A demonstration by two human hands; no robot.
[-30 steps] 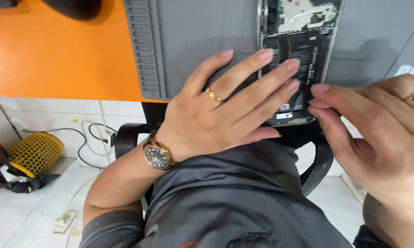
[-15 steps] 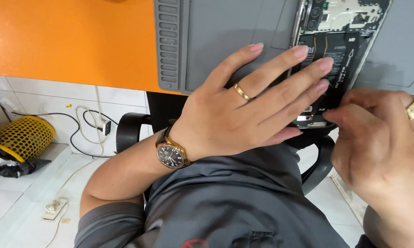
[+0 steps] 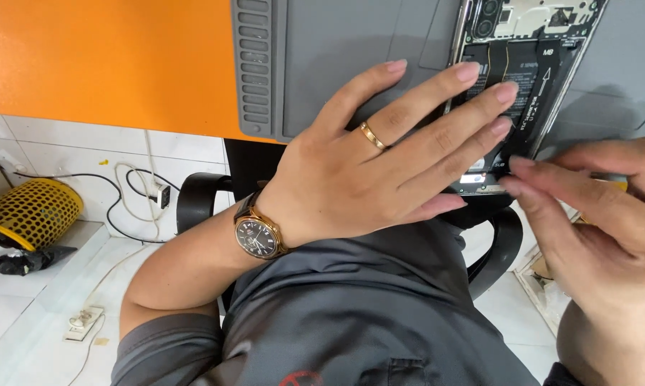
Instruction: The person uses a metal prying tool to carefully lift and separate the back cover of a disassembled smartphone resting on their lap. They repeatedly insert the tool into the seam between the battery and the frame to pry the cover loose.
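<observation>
My left hand [image 3: 379, 171] lies flat, open, on phone [image 3: 522, 78] w/ back off; right hand [image 3: 594, 229] fingertips pinch its bottom edge. Grey mat [image 3: 322, 64] beneath, orange surface [image 3: 101, 64] left.

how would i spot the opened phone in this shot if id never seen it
Start at the orange table, then go right to the grey work mat on it. The opened phone lies at the mat's near edge, under the left hand's fingertips. It alone is back-off, showing a black battery and circuit parts.

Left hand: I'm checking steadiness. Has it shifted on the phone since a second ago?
No. The left hand still lies across the lower half of the opened phone; only the view shifted.
</observation>
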